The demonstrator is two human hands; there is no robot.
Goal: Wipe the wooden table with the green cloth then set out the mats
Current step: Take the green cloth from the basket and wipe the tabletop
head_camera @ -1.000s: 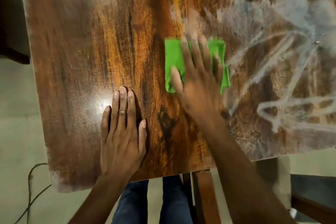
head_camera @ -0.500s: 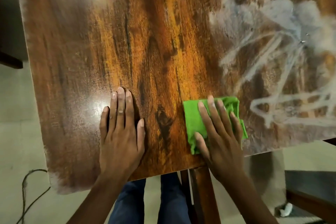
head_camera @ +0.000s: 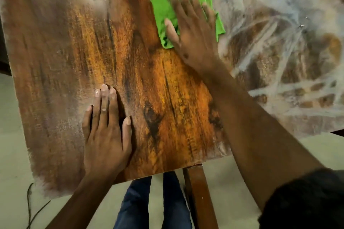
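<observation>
The wooden table (head_camera: 158, 98) fills most of the view, dark and orange in the middle. White dusty smears (head_camera: 290, 46) cover its right part. A folded green cloth (head_camera: 161, 8) lies far up the table, near the edge of the smears. My right hand (head_camera: 191, 29) presses flat on the cloth with straight, spread fingers. My left hand (head_camera: 106, 132) rests flat on the bare wood near the front edge, fingers straight and together. No mats are in view.
The table's near edge runs across the bottom, with a wooden leg (head_camera: 199, 197) below it. My legs in blue jeans (head_camera: 149, 204) stand behind the edge. A dark cable (head_camera: 29, 208) lies on the pale floor at lower left.
My right hand has pushed the green cloth from the table's front edge far up the table. My left hand has stayed flat in the same spot.
</observation>
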